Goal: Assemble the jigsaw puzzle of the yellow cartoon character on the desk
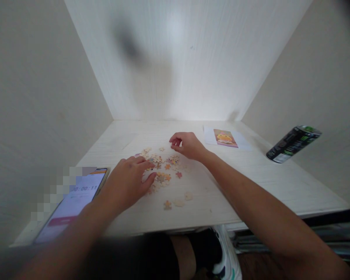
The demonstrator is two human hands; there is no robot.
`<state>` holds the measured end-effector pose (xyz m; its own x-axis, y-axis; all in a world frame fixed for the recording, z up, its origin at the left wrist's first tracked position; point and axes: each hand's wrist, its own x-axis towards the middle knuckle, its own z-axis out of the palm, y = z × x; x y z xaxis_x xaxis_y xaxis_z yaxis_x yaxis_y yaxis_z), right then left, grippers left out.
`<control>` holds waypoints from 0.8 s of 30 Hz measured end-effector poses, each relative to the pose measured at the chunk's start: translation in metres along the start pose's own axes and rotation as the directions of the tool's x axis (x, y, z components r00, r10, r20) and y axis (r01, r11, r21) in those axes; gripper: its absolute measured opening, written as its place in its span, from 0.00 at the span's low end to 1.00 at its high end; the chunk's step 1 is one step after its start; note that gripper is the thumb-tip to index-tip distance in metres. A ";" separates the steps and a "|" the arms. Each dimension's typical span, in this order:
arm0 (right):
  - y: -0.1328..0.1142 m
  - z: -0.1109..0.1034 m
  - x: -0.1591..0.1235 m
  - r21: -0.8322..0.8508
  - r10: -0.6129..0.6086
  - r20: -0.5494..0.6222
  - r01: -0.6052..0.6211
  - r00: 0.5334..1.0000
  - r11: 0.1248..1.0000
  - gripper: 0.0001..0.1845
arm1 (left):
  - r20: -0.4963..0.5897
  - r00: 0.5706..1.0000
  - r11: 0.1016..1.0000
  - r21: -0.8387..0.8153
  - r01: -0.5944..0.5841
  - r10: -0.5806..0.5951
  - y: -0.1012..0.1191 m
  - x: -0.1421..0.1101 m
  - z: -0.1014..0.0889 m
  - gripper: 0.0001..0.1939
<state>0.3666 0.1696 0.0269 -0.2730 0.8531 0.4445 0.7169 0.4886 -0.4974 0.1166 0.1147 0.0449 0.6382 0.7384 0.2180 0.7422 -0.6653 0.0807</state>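
Small jigsaw puzzle pieces [161, 178] lie in a loose heap on the white desk [192, 217], in orange, pink, grey and pale tones. My left hand [131, 175] rests over the heap's left side, thumb and fingers apart and touching or just above the pieces. Beyond the heap's far right edge, my right hand [188, 144] has its fingers curled in toward the thumb; whether a piece is between the fingertips cannot be made out. One orange piece [167, 205] and two pale pieces [179, 203] lie nearer the front edge.
A phone [76, 198] with a running timer on its screen lies at the left. At the back right is a sheet with a printed yellow-orange picture [225, 137]. A dark drink can [293, 144] stands at the right. White panels enclose the back and sides.
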 end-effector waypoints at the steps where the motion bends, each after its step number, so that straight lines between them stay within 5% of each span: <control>1: 0.005 0.001 0.000 -0.055 -0.005 -0.032 0.003 0.999 0.999 0.08 | -0.003 1.000 1.000 0.017 0.010 -0.010 0.000 0.000 0.000 0.17; 7: 0.023 0.009 0.000 -0.184 -0.010 0.015 0.013 1.000 0.983 0.09 | -0.004 0.998 0.995 0.086 0.056 -0.056 -0.002 -0.001 0.003 0.18; 16: 0.007 0.033 0.007 -0.238 -0.107 0.173 0.147 0.979 0.960 0.15 | -0.063 0.973 0.964 0.138 0.228 -0.221 -0.019 0.035 0.012 0.22; 24: 0.003 0.027 0.007 -0.191 -0.158 0.179 0.192 0.971 0.963 0.12 | 0.099 0.963 0.966 0.095 0.240 -0.249 -0.052 0.082 0.021 0.16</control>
<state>0.3495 0.1822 0.0083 -0.4929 0.7841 0.3772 0.7601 0.5990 -0.2518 0.1346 0.2118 0.0380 0.4503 0.8880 0.0933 0.8896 -0.4551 0.0383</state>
